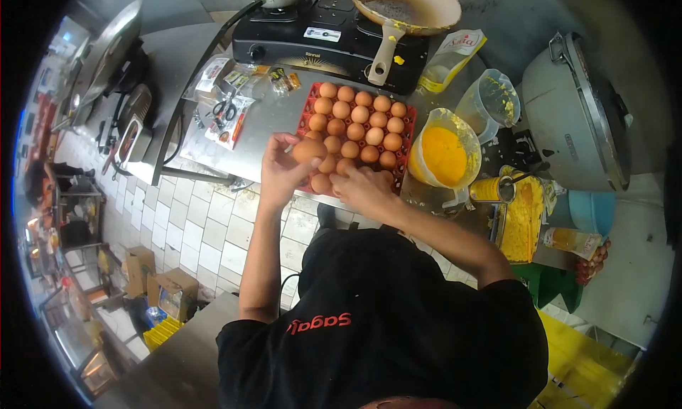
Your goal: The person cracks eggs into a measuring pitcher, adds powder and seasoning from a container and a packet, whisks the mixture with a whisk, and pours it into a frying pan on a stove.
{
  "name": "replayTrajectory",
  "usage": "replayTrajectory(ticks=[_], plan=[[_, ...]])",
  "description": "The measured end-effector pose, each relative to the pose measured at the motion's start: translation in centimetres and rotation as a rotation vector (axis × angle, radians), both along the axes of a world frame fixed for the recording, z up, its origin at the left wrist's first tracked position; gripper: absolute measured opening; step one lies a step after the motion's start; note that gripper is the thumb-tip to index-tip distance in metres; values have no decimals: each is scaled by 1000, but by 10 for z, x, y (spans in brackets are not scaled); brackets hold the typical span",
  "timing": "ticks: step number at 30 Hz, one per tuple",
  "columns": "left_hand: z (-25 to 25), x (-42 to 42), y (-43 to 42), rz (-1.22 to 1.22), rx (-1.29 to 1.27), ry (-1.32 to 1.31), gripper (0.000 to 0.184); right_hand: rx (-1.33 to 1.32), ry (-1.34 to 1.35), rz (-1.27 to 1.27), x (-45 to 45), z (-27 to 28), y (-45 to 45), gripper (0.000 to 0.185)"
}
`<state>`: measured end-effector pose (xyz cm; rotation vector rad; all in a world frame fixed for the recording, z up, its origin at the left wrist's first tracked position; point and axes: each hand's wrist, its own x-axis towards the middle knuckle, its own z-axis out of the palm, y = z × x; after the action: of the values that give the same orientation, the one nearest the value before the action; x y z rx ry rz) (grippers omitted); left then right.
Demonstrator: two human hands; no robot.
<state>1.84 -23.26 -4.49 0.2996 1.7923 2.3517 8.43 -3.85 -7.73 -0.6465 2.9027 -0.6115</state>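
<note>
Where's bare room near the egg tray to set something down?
Free: silver steel counter between the black-handled scissors and red plastic egg tray, beyond the left hand; also grey metal table, right of the large round metal pan. Crowded: the tray's right side, hemmed by the clear plastic jug of yellow liquid, and far side, close to the black gas stove.

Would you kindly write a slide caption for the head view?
Left hand holding a brown oval egg above a red plastic egg tray, right hand over its near side.

Tiled floor (pixel 192 236) (mostly white)
</note>
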Motion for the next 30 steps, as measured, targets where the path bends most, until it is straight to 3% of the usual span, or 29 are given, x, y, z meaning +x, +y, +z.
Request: replayTrajectory(ticks=[5,6,8,10,13,14,19,23,26,30], plan=[[9,14,31,-31,30,-39,36,-613,-87,-360,12,36,43,32],[5,15,43,-84,13,-96,34,-658,13,-429,15,57,55,31],[24,22,80,-148,90,-245,34,-1085,-184,-745,22,89,79,26],[42,24,117,-240,114,-406,36,-931,457,-802,27,95,100,26],[51,26,174,-341,234,-412,33,-649,892,-567,25,103,103,34],[44,26,191,-394,322,-428,32,-397,802,-431,26,113,108,37],[62,16,221,-458,230,-519,22,-568,740,-630,43,106,148,39],[37,0,240,-541,183,-480,24,-764,366,-769,41,97,177,39],[27,-16,247,-505,98,-386,25,-650,288,-706,30,63,205,39],[30,-28,238,-476,-19,-292,24,-523,179,-697,25,59,212,43]])
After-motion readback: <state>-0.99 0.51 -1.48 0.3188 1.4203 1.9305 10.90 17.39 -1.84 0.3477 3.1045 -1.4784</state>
